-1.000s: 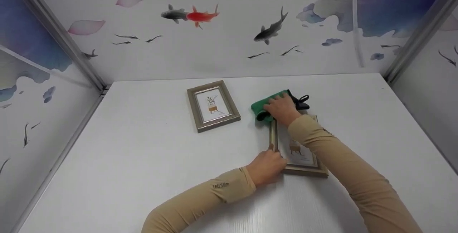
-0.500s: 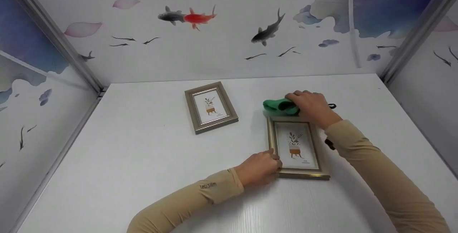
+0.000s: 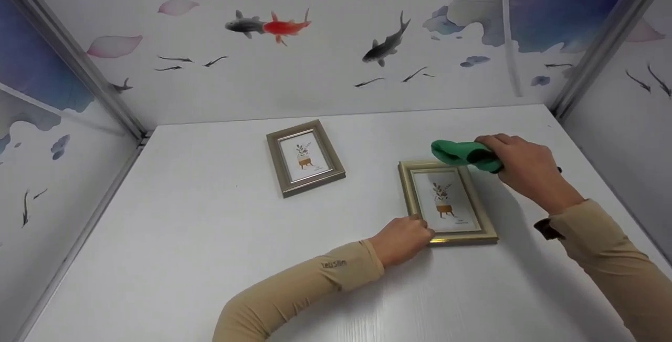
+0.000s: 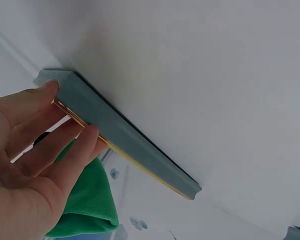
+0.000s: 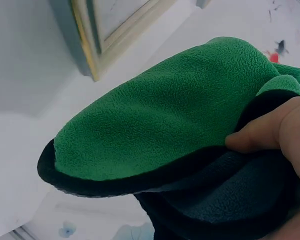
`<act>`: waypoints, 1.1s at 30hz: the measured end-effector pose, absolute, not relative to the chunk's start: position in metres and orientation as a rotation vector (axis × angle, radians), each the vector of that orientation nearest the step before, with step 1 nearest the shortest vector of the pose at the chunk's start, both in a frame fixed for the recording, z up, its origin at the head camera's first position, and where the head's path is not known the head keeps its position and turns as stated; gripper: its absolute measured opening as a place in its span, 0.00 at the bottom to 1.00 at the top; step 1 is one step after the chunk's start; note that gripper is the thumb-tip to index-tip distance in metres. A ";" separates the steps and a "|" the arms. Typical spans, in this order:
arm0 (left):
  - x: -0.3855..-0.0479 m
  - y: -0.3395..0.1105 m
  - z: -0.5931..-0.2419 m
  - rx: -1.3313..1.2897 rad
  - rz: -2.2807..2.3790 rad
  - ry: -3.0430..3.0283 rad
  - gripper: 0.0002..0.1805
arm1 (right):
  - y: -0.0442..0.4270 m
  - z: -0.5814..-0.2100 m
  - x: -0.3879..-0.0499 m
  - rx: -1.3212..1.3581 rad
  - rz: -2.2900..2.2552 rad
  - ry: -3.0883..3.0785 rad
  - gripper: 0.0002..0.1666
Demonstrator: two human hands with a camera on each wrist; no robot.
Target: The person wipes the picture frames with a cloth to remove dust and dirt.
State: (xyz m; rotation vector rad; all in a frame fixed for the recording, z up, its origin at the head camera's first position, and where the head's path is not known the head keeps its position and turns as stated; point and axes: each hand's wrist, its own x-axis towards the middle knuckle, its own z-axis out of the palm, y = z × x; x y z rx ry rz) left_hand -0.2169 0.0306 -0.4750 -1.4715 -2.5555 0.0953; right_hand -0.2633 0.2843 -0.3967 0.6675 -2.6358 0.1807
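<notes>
Right-hand picture frame (image 3: 446, 200) lying on desk (image 3: 157, 237); any slight lift impossible to tell. Left hand (image 3: 403, 239) pinching near-left corner; weak pinch could be letting frame pivot or skid under sideways push. Right hand (image 3: 527, 168) gripping bunched green cloth (image 3: 455, 152) by far edge, contact unclear; loose folds could be snagging corner. Second frame (image 3: 306, 158) lying apart, leftward, risking little.

Left picture frame (image 3: 305, 158) and right picture frame (image 3: 446, 203) on the table (image 3: 184, 226)
One near mid-view, the other lower right, the cloth (image 3: 458, 153) at its upper-right corner.
</notes>
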 end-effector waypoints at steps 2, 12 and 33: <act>-0.225 0.043 -0.474 -1.457 0.110 -2.565 0.08 | 0.289 -0.395 -0.257 0.649 0.204 -2.611 0.31; -0.277 0.097 -0.479 -1.226 0.135 -2.621 0.09 | 0.298 -0.394 -0.240 0.559 0.292 -2.454 0.37; -0.304 0.092 -0.456 -1.350 0.276 -2.882 0.27 | 0.305 -0.410 -0.227 0.495 0.299 -2.453 0.38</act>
